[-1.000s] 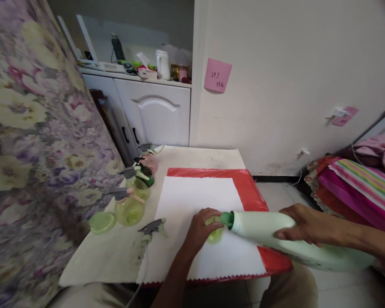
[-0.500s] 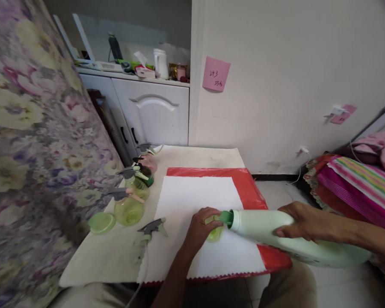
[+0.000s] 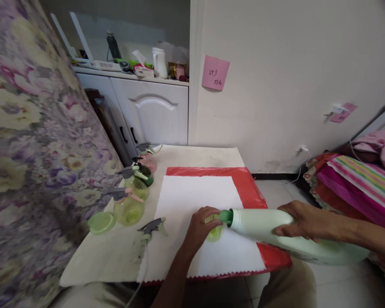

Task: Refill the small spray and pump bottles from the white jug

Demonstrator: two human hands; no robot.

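My left hand point(image 3: 202, 224) is closed round the neck of a small see-through yellow-green bottle point(image 3: 214, 234), which stands without its spray head on a white sheet point(image 3: 186, 199). With my right hand point(image 3: 300, 221) I grip a large pale green jug-like bottle point(image 3: 259, 222), tipped almost level. Its dark green spout point(image 3: 225, 217) is at the small bottle's mouth; whether liquid is flowing I cannot make out. A grey trigger spray head point(image 3: 152, 228) with a long tube lies left of my left hand. Beside it is a light green round cap point(image 3: 101, 223).
Several spray bottles, among them a yellow one point(image 3: 128, 211) and a pink one point(image 3: 147, 161), line the table's left edge. Red plastic point(image 3: 250, 188) lies under the sheet. A floral curtain point(image 3: 51, 149) hangs at left; a bed point(image 3: 356, 184) stands at right.
Both hands and both bottles hold nearly the same pose. The view has shifted very slightly; nothing was let go or taken up.
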